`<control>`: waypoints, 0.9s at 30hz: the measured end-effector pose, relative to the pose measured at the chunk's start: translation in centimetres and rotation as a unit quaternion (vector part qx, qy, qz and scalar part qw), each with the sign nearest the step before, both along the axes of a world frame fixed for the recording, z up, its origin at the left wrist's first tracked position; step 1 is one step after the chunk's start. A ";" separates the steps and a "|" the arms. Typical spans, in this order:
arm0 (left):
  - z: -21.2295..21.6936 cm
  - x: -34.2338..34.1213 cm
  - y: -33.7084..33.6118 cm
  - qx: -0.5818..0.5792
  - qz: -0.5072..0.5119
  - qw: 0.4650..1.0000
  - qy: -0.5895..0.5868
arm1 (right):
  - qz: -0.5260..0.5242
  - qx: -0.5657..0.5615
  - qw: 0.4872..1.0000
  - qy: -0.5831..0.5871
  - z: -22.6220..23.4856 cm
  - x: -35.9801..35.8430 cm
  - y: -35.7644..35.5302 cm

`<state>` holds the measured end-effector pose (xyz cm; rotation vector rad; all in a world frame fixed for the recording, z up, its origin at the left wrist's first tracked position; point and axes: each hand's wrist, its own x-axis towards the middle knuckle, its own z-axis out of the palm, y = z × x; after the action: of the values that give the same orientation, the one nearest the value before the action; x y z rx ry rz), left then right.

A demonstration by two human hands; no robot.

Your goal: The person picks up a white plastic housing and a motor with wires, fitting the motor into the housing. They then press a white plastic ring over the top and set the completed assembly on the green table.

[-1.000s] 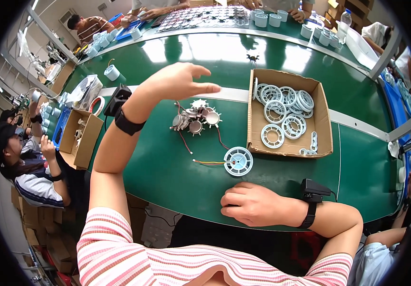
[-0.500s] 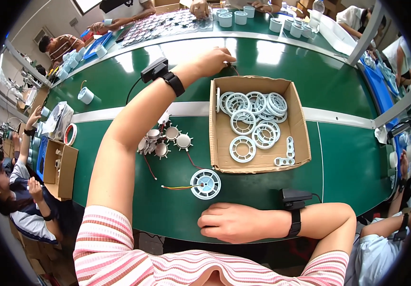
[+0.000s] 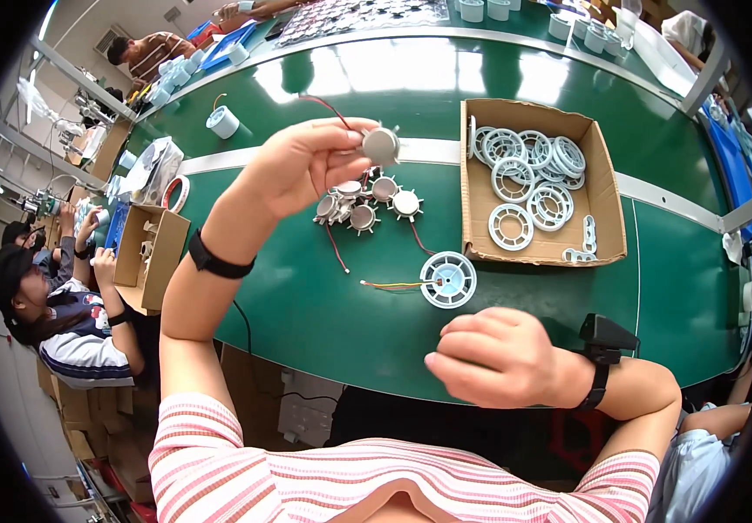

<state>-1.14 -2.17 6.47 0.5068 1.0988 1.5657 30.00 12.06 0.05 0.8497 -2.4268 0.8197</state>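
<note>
My left hand [image 3: 310, 166] is raised over the table, pinching a round grey disc-shaped part [image 3: 381, 146] with small tabs round its rim and a thin red lead trailing up from it. Below lies a loose heap of similar tabbed discs [image 3: 363, 216], some with red wires. A pale blue spoked wheel [image 3: 448, 280] rests flat on the green table, a yellow and red wire running left from its hub. Just in front of that wheel my right hand [image 3: 502, 357] is curled closed near the table's front edge, and nothing shows in its fingers.
At the right stands an open cardboard box [image 3: 615, 205] with several pale blue rings [image 3: 511, 227] and small link-shaped pieces [image 3: 588, 234]. A white-blue cup [image 3: 223, 123] and a tape roll [image 3: 175, 193] are on the left. Other people work along the left and far sides.
My left hand has come back from the far side of the table toward me and now shows the tabbed disc. My right hand has lifted slightly and turned. The whole view has shifted.
</note>
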 end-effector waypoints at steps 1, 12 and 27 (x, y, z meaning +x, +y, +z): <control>0.2 2.1 -0.6 0.009 -0.020 0.999 -0.037 | -0.055 -0.015 0.997 0.056 0.9 -0.4 0.6; -2.3 13.6 -2.6 0.000 0.022 0.998 -0.050 | -0.161 -0.260 0.950 -0.061 1.5 -2.7 0.9; -4.4 13.4 -4.4 0.050 0.046 0.995 0.079 | -0.227 -0.237 0.936 -0.128 2.3 -1.7 0.3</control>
<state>12.29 -6.59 2.07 0.6644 1.1815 1.6901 28.31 12.35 2.34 -0.0057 -2.3302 1.3042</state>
